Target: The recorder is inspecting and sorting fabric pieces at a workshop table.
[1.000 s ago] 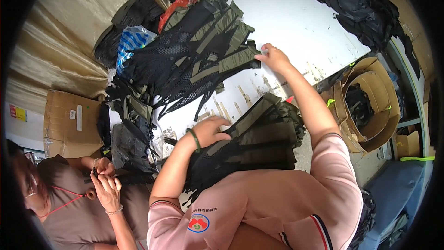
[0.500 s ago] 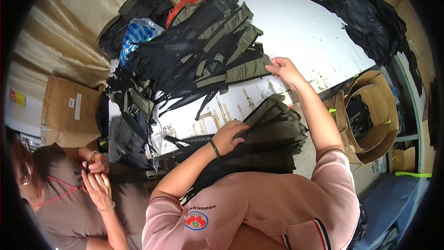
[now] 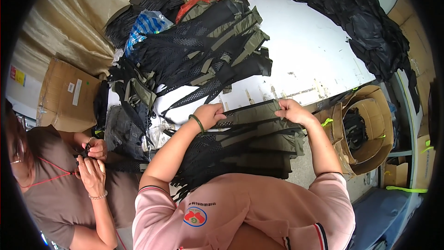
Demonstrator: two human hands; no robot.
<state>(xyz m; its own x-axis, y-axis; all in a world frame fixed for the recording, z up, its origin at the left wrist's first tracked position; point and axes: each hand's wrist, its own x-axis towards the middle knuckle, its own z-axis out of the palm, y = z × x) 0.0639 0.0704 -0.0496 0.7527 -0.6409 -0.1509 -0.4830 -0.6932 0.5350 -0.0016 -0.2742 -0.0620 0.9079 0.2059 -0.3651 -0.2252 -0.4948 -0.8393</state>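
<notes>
Stretched between my hands is an olive-green fabric panel (image 3: pixel 254 113) with a black strip along its upper edge and black mesh at its left end. My left hand (image 3: pixel 209 115), with a green bangle at the wrist, pinches the black end. At the panel's right upper corner, my right hand (image 3: pixel 292 111) is closed with thumb and fingers on the olive cloth. Below lies a stack of similar olive and black mesh pieces (image 3: pixel 263 162) across my lap. Farther off, a loose heap of such pieces (image 3: pixel 203 51) covers the left part of the white table (image 3: pixel 305 41).
A person in brown (image 3: pixel 60 180) handles a small black item at the left. Black fabric (image 3: pixel 356 18) lies along the table's far right. An open cardboard box (image 3: pixel 365 129) stands at the right, a closed carton (image 3: pixel 69 92) at the left. Red and blue-striped plastic bags (image 3: pixel 148 28) touch the heap.
My right hand has drawn an olive panel off the table heap toward me, over the lap stack. My left hand has moved up and left from the stack to the panel's other end.
</notes>
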